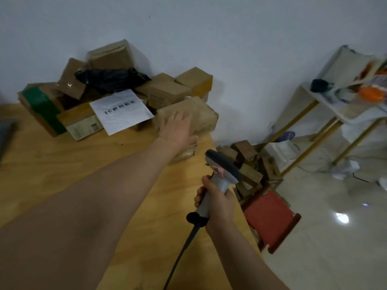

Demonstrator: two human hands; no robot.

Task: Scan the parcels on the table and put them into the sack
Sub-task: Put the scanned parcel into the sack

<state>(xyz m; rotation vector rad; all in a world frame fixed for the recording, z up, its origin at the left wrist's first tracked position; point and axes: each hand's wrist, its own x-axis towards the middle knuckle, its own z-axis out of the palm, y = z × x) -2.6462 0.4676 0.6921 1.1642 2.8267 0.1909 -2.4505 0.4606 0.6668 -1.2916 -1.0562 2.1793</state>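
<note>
A pile of brown cardboard parcels [165,91] lies at the far side of the wooden table [62,160], against the wall. My left hand [178,130] reaches out flat onto the nearest brown box [201,116] at the table's right corner, fingers spread over its top. My right hand [217,201] grips the handle of a grey barcode scanner [222,164], its head pointing toward that box and its black cable hanging down. More brown boxes [249,164] lie heaped on the floor right of the table. I cannot make out the sack.
A white sheet with printed characters [122,111] and a black plastic bag [111,77] lie on the pile, beside a green-taped box [44,109]. A red panel [270,218] leans by the table's right edge. A gold-framed shelf [326,114] with clutter stands at the right.
</note>
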